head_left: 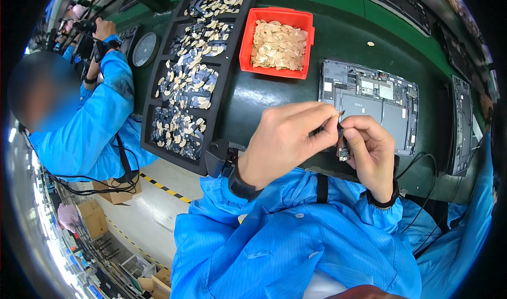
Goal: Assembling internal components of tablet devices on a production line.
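In front of my chest, both hands meet over a small dark circuit board. My right hand is closed on this board with thumb and fingers, its lower end showing between the hands. My left hand pinches at the board's upper end; a small dark tip pokes out there, but what the fingertips hold is hidden. Just beyond my hands lies an opened laptop base with its inner parts exposed. My fingers overlap its near left part.
A red bin full of tan paper-like pieces stands beyond my hands. To its left, a long black tray has several compartments of small boards with tan pieces. More laptop parts lie right, beside a black cable. A co-worker's blue sleeve is left.
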A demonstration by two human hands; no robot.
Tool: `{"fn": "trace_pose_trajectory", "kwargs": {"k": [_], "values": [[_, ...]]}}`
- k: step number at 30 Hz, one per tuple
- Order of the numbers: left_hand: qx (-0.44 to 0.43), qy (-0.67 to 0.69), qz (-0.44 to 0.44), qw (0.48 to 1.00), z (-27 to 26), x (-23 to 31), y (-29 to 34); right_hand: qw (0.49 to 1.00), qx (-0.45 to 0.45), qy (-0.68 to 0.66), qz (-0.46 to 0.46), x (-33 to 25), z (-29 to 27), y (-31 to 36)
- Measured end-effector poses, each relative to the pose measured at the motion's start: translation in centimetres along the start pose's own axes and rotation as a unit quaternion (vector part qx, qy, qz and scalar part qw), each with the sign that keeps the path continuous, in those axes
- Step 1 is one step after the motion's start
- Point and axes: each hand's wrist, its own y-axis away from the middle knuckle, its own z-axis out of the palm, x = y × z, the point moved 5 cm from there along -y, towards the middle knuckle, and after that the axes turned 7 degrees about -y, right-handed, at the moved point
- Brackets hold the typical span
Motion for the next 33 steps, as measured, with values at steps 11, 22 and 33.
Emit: {"fn": "trace_pose_trajectory", "kwargs": {"k": [11, 22, 33], "values": [[0.019, 0.024, -0.053, 0.998, -0.3, -0.8, -0.4, 0.997, 0.024, -0.016, -0.074, -0.1, -0.2, -1.2], [-0.05, 0.075, -0.083, 0.992, 0.1, -0.6, -0.4, 0.989, 0.026, 0.067, -0.127, -1.3, -0.4, -0.7], [-0.068, -0.018, -0.001, 0.998, 0.0, -0.6, -1.3, 0.991, 0.027, 0.078, -0.108, -1.1, -0.2, -1.0]]}}
